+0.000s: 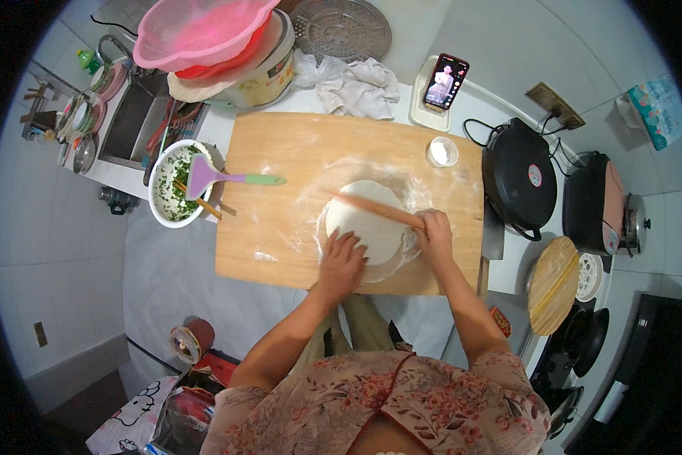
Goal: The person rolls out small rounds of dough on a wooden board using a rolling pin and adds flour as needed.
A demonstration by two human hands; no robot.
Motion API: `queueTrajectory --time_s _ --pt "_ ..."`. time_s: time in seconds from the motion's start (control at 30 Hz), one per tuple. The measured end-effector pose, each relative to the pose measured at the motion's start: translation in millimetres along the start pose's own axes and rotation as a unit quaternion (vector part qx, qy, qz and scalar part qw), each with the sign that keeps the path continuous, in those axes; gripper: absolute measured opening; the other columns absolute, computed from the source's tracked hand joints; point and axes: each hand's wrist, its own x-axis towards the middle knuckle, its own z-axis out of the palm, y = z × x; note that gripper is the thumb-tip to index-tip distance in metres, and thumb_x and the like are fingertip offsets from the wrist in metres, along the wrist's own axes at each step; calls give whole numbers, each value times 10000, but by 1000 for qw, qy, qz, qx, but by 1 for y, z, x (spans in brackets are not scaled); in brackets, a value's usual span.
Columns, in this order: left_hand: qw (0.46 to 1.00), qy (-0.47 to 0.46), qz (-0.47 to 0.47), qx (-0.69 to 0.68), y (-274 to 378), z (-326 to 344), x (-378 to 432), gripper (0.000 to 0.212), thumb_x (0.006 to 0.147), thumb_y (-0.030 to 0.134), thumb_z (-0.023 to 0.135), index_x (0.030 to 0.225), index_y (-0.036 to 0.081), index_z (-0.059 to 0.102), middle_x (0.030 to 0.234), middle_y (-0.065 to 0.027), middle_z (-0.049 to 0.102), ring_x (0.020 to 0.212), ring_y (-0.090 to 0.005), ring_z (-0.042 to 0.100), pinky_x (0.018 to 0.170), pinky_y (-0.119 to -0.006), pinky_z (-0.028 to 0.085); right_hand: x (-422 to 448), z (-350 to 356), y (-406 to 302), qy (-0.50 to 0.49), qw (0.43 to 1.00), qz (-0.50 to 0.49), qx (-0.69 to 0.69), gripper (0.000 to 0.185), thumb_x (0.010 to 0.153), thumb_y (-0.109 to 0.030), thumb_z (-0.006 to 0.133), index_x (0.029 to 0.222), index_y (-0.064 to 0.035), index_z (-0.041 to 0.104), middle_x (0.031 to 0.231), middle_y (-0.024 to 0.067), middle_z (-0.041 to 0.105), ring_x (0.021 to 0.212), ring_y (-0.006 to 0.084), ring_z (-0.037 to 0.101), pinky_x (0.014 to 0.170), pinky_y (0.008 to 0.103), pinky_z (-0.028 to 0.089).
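Note:
A round sheet of white dough (375,242) lies on the floured wooden board (272,227). My right hand (436,230) grips one end of a wooden rolling pin (383,209), which crosses the upper part of the dough at a slant; its far end is blurred. At the dough's lower left edge rests my left hand (343,264), fingers spread and holding nothing. Loose flour surrounds the sheet. Toward the board's upper right corner stands a small clear cup (442,152) with white contents.
At the board's left edge, a white bowl (156,196) holds chopped greens, with chopsticks (207,208) and a purple spatula (201,176) across it. Right of the board sits a black electric griddle (517,176). A phone (446,81), white cloth (363,88) and tub (261,85) line the back.

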Motion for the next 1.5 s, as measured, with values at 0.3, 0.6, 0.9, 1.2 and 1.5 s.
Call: queueTrajectory --time_s 0.3,0.6,0.9,1.2,1.5 --pt "982 -165 -34 82 -1 39 52 783 932 529 538 1504 20 374 1607 -252 212 1515 -374 138 1216 -529 106 -10 -11 11 120 975 183 38 249 838 -58 687 1052 26 593 985 183 573 917 342 576 814 393 475" --pt "997 -27 -13 65 -52 19 100 512 841 244 732 1277 31 567 1280 -176 564 1189 -368 509 981 -483 395 -31 -17 7 153 967 174 103 226 833 -20 701 1036 -3 602 970 165 577 930 346 566 824 413 461" --pt "967 -202 -132 77 -49 31 175 228 754 244 818 828 79 677 934 -110 679 949 -296 621 837 -453 456 -55 -30 25 171 947 240 131 255 822 -17 703 1049 2 587 1057 178 595 1005 359 587 874 416 472" --pt "995 -90 5 -43 -18 65 197 357 803 191 753 1105 41 635 1174 -169 641 1154 -358 553 1008 -501 394 -67 -32 30 170 951 235 109 271 834 44 641 1095 33 567 1028 158 560 951 295 607 824 355 523" --pt "973 -200 23 111 47 80 98 795 915 473 592 1489 -27 361 1586 -268 248 1508 -397 144 1211 -532 125 -63 -34 32 161 950 247 105 274 824 -79 702 1056 9 585 1016 195 572 977 396 565 847 447 461"
